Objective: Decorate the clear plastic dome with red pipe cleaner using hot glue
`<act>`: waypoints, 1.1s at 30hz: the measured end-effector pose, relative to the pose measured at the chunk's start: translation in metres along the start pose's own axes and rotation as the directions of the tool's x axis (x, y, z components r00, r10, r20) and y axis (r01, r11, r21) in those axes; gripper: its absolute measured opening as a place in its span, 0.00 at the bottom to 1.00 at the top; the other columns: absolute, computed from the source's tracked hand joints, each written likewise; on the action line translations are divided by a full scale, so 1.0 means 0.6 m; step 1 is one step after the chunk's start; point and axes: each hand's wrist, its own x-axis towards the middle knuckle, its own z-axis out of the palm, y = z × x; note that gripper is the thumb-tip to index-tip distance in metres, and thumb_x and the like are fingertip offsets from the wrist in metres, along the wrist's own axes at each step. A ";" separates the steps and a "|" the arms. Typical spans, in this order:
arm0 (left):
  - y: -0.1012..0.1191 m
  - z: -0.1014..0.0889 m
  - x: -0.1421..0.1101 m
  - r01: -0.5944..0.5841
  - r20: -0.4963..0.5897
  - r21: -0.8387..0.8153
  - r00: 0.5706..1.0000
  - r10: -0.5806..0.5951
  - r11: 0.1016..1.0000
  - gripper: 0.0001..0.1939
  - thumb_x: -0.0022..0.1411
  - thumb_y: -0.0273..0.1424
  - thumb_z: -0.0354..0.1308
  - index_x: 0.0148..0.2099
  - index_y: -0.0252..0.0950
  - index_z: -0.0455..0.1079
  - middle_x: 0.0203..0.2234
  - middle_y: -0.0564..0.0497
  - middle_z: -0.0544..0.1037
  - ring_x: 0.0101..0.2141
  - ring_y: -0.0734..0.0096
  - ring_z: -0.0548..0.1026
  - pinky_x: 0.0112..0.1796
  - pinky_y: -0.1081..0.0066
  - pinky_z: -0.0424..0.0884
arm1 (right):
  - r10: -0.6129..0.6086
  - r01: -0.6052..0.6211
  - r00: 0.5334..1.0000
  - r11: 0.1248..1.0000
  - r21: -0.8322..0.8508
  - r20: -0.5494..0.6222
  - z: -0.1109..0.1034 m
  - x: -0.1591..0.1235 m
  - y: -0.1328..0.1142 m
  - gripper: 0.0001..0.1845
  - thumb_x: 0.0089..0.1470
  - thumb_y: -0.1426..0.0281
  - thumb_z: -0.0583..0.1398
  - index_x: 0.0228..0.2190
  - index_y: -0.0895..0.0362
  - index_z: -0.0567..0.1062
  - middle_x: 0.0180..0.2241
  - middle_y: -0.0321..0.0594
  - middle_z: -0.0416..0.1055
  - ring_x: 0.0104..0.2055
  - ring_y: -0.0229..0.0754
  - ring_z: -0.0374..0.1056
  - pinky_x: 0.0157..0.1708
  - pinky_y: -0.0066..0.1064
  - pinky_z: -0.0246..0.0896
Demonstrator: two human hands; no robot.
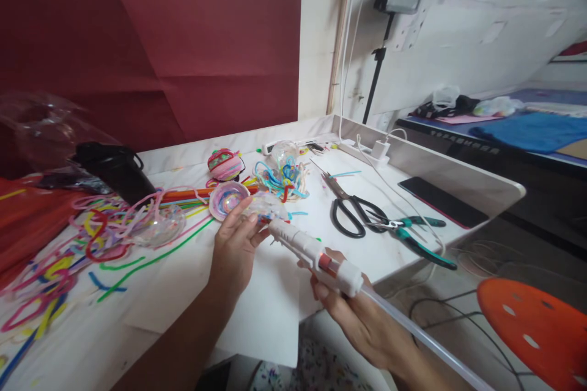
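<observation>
The right hand [362, 311] is wrapped tight around the back end of a white glue gun [316, 253], a clear glue stick [413, 333] trailing out behind it toward the lower right. The gun's long axis runs up and to the left, and its nozzle ends right at a small clear plastic piece [268, 206] that the left hand [236, 244] pinches between thumb and fingertips, so that grip is closed on the piece. The piece sits just above the table [275, 317] edge, up and left of the right hand and directly ahead of the nozzle; the left hand is the nearer one, touching it. Just behind it lies a pink bowl-shaped shell [228, 198] with coloured swirls inside. Pipe cleaners [92, 238] sprawl to the left. Black scissors [351, 211] and green pliers [413, 235] lie well apart to the right.
</observation>
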 end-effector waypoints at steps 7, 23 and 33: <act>0.002 0.003 -0.005 -0.020 -0.009 0.017 1.000 0.021 1.000 0.18 0.52 0.23 0.69 0.46 0.39 0.79 0.30 0.50 0.82 0.32 0.65 0.81 0.34 0.70 0.78 | -0.033 0.033 0.999 0.999 0.001 -0.009 0.000 0.001 0.005 0.08 0.64 0.68 0.52 0.44 0.50 0.69 0.32 0.38 0.71 0.30 0.43 0.69 0.28 0.33 0.66; -0.004 -0.001 -0.001 -0.071 0.012 0.042 0.997 0.071 0.997 0.23 0.44 0.31 0.76 0.45 0.40 0.79 0.27 0.53 0.81 0.31 0.67 0.81 0.32 0.70 0.80 | 0.009 -0.009 1.000 1.000 -0.026 -0.011 0.000 0.001 -0.002 0.07 0.66 0.69 0.50 0.43 0.53 0.67 0.30 0.37 0.71 0.29 0.42 0.69 0.28 0.30 0.66; -0.006 -0.001 -0.001 -0.098 0.044 0.071 0.994 0.095 0.993 0.23 0.45 0.31 0.75 0.46 0.40 0.79 0.24 0.56 0.78 0.30 0.69 0.81 0.32 0.71 0.81 | -0.060 0.057 0.996 0.997 -0.043 -0.065 -0.003 0.006 -0.002 0.08 0.65 0.71 0.51 0.43 0.52 0.67 0.30 0.36 0.71 0.28 0.41 0.69 0.28 0.29 0.66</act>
